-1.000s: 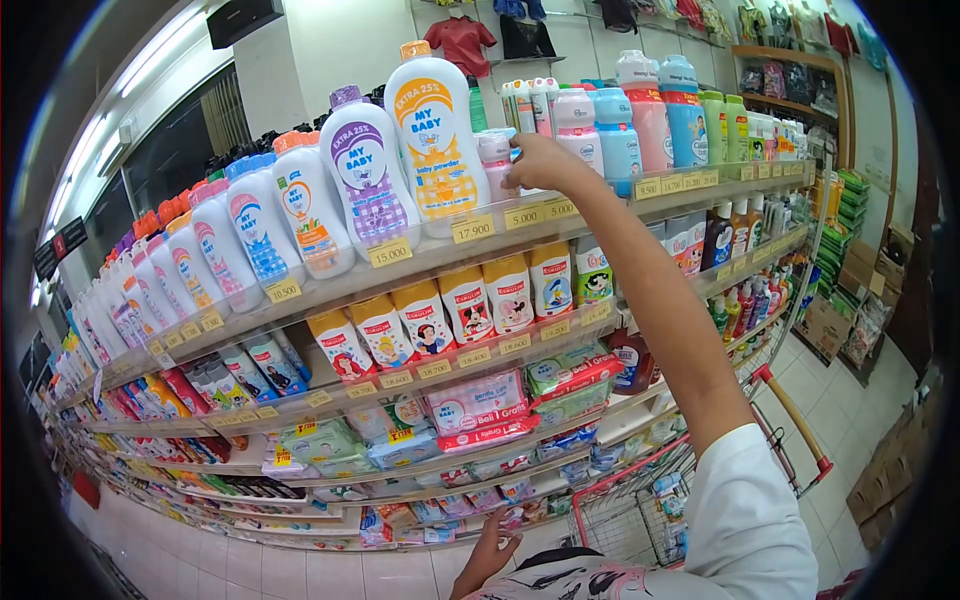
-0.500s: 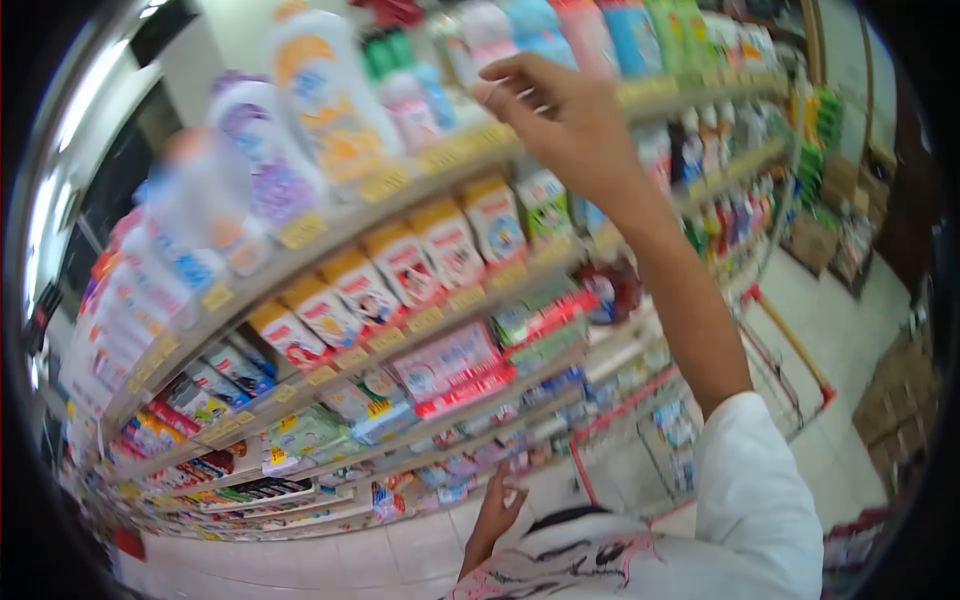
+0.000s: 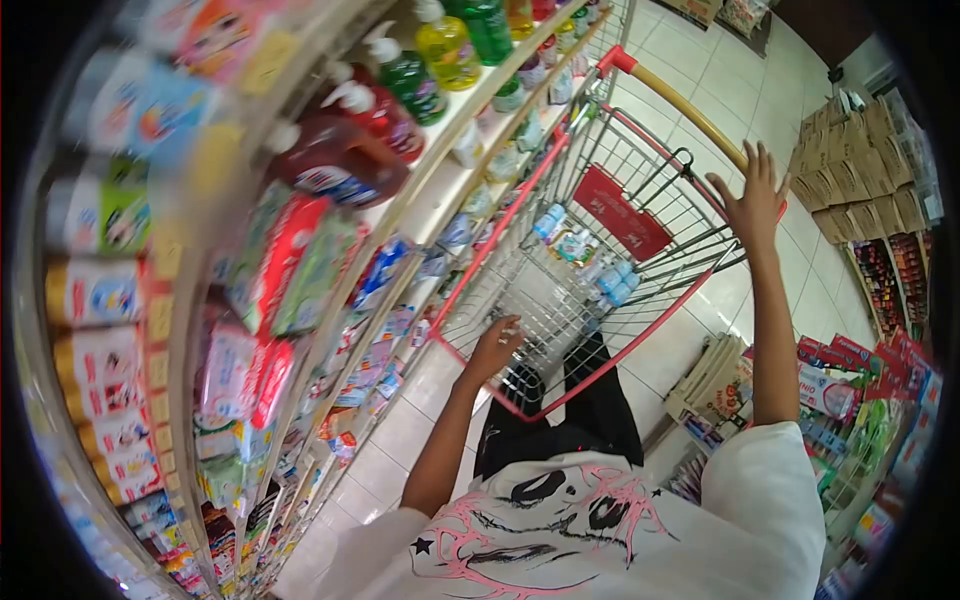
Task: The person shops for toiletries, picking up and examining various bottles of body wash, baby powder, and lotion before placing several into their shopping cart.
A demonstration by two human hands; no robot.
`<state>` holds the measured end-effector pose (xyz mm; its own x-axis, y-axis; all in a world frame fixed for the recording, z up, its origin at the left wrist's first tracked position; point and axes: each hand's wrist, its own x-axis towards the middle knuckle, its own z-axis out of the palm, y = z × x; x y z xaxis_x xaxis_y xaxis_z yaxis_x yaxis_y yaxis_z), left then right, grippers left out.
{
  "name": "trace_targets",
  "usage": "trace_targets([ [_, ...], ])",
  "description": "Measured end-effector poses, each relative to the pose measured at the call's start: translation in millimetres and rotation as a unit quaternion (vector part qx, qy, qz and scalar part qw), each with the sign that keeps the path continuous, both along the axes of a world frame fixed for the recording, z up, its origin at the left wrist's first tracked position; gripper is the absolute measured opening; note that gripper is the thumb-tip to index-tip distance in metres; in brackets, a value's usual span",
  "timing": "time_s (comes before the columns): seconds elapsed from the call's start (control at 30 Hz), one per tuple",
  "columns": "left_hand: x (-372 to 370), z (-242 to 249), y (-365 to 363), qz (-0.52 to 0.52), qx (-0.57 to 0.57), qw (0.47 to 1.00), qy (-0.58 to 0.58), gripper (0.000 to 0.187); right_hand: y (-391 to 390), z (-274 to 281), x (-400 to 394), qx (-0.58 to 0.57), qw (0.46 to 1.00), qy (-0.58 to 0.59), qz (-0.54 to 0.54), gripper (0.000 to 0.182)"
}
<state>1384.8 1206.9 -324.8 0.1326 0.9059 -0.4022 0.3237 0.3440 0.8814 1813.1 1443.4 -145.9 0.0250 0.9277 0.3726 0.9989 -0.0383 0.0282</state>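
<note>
A wire shopping cart [image 3: 660,365] with red rim edges stands before me. My right hand [image 3: 755,195] is at the end of its yellow handle [image 3: 690,110], fingers spread, with nothing seen in them. Over the cart's near left part is my left hand [image 3: 495,347], its fingers loosely bent and apart, holding nothing visible. Inside the basket lie several small bottles, among them blue-capped ones [image 3: 618,285] and a light blue one [image 3: 548,222]. A red sign plate [image 3: 620,212] is fixed in the cart near the handle.
Shelving on the left carries pump bottles [image 3: 340,160], red-and-green packs [image 3: 295,265] and yellow-topped packs [image 3: 105,365]. Stacked brown packages [image 3: 860,160] stand at the right. Below them, a display of red and green packets [image 3: 850,400] is close to my right arm. The floor is white tile [image 3: 690,50].
My right hand has come down from the upper shelf to the cart handle. My view has turned right and down, bringing the cart to the middle, with my left hand over it.
</note>
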Motion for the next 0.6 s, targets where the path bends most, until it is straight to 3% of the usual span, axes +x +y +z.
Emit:
trace_targets([
  [0.1, 36.4, -113.3, 64.6, 0.02, -0.045, 0.998, -0.026, 0.036, 33.8, -16.7, 48.3, -0.038, 0.999, -0.007, -0.031, 0.083],
  [0.17, 57.1, -170.7, 105.9, 0.105, -0.093, 0.99, 0.019, 0.041, 53.9, -12.4, 41.0, -0.229, 0.96, 0.071, -0.146, 0.078],
  [0.23, 73.1, -221.6, 143.3, 0.228, -0.201, 0.95, -0.076, 0.043, 62.4, -27.4, 51.4, -0.203, 0.968, 0.059, -0.137, 0.076],
  [0.3, 97.8, -232.0, 179.5, 0.325, -0.227, 0.914, -0.086, 0.042, 68.7, -29.3, 45.6, -0.188, 0.97, 0.044, -0.146, 0.077],
  [0.4, 120.3, -257.6, 228.7, 0.387, -0.249, 0.884, -0.086, 0.043, 78.6, -35.1, 41.4, -0.157, 0.978, 0.027, -0.137, 0.077],
  [0.47, 128.5, -269.9, 249.0, 0.421, -0.262, 0.862, -0.102, 0.045, 87.8, -44.6, 42.8, -0.147, 0.979, 0.02, -0.139, 0.076],
  [0.53, 133.5, -273.0, 259.9, 0.535, -0.234, 0.802, -0.123, 0.044, 95.9, -46.0, 41.5, -0.143, 0.977, 0.027, -0.156, 0.075],
  [0.6, 128.7, -288.4, 257.7, 0.557, -0.231, 0.781, -0.161, 0.043, 103.8, -46.1, 41.0, -0.164, 0.973, 0.011, -0.163, 0.074],
])
